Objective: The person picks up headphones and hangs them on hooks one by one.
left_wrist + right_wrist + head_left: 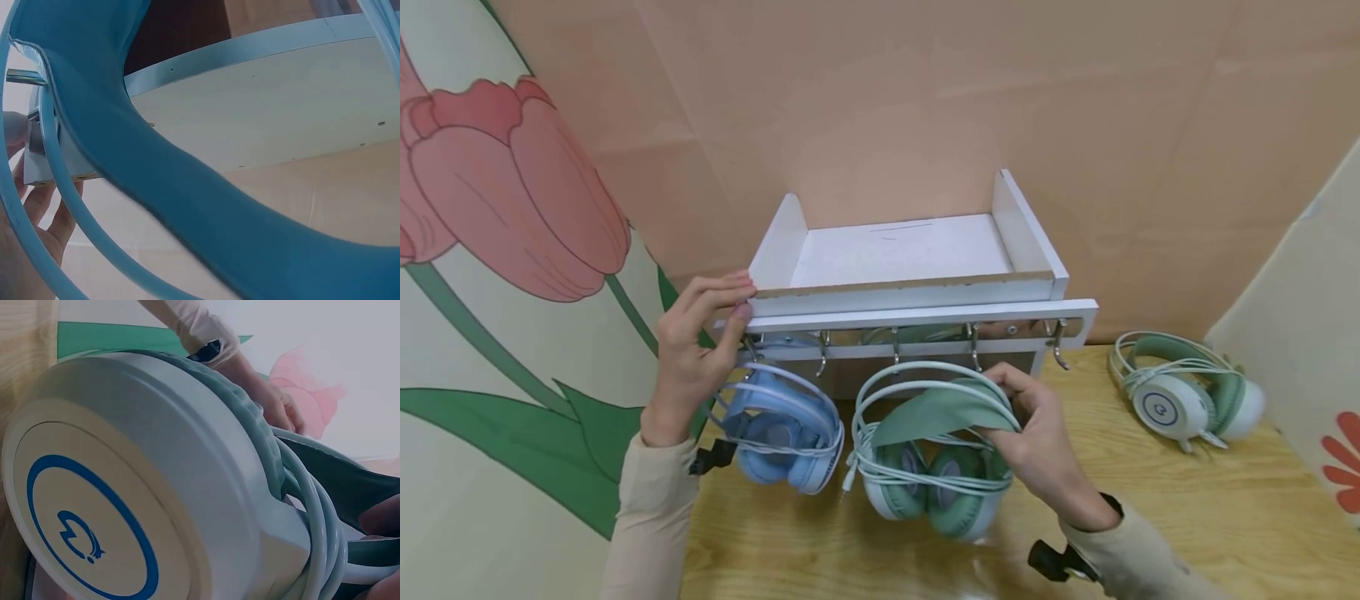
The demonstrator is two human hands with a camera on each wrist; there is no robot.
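A white wall shelf (895, 297) carries a slotted front rail with several metal hooks (976, 343). My left hand (694, 346) holds the rail's left end, thumb in front and fingers over the top. Blue headphones (781, 446) hang from the leftmost hook just below that hand; their headband (156, 169) crosses the left wrist view. With my right hand (1041, 437) I grip the headband of green-and-white headphones (955, 492), their cable wound around them, under the rail's middle hooks. Their white ear cup (94, 506) fills much of the right wrist view.
Another green-and-white pair of headphones (1165, 404) lies on the wooden table (1247, 508) at the right. Behind the shelf is a tan paper-covered wall (880, 100). A tulip-painted panel (505, 333) stands at the left, a white panel (1307, 317) at the right.
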